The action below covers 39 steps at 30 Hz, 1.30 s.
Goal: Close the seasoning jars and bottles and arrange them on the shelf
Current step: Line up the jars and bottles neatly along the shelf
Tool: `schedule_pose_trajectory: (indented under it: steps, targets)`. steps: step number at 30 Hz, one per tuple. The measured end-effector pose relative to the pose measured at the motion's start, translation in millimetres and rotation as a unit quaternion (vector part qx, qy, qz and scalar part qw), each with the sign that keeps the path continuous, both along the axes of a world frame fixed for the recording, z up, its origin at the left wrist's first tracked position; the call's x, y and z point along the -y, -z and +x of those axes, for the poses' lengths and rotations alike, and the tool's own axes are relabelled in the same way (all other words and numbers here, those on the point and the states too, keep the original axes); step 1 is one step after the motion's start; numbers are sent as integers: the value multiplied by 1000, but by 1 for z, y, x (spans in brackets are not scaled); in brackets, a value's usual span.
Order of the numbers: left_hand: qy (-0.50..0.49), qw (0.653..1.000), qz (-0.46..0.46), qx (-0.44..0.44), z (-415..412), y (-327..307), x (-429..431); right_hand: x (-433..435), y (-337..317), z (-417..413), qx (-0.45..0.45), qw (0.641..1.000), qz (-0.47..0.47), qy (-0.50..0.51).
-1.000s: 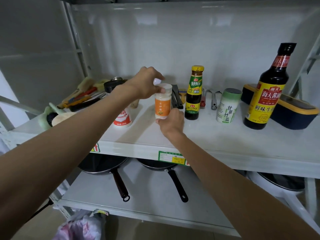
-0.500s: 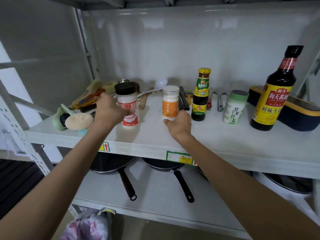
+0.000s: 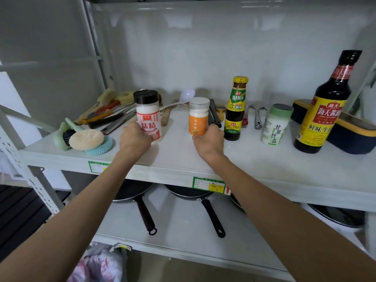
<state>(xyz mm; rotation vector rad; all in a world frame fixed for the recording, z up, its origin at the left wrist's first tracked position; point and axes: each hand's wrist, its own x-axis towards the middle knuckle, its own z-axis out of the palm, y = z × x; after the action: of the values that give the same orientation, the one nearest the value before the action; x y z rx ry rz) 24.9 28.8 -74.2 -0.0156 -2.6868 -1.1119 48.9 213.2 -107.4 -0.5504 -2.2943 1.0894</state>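
My left hand (image 3: 136,139) grips the base of a red-labelled jar (image 3: 148,117) with a black cap, upright on the white shelf (image 3: 234,161). My right hand (image 3: 209,140) holds the bottom of an orange-labelled jar (image 3: 198,117) with a white lid on it. To the right stand a small dark sauce bottle (image 3: 236,108) with a yellow cap, a white and green salt canister (image 3: 275,125), and a tall soy sauce bottle (image 3: 325,102) with a black cap.
Brushes and sponges (image 3: 85,139) and a pile of utensils (image 3: 109,115) lie at the shelf's left. Tongs (image 3: 257,118) and a white spoon (image 3: 186,95) lie behind the jars. A dark box with yellow rim (image 3: 354,135) sits at right. Pans (image 3: 142,200) hang on the lower shelf.
My left hand left the orange jar's lid and took hold of the red-labelled jar, bringing it up beside the orange jar. My right hand stays on the orange jar.
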Motion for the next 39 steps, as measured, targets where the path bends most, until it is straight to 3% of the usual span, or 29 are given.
schedule_pose_trajectory:
  steps: [17,39]
  targets:
    - [46,999,-5,4,-57,8,1,-1,-3,1,-2,1000,-11,-2]
    - [24,999,-21,4,-71,28,-1,0,-1,-1,2,1000,9,8]
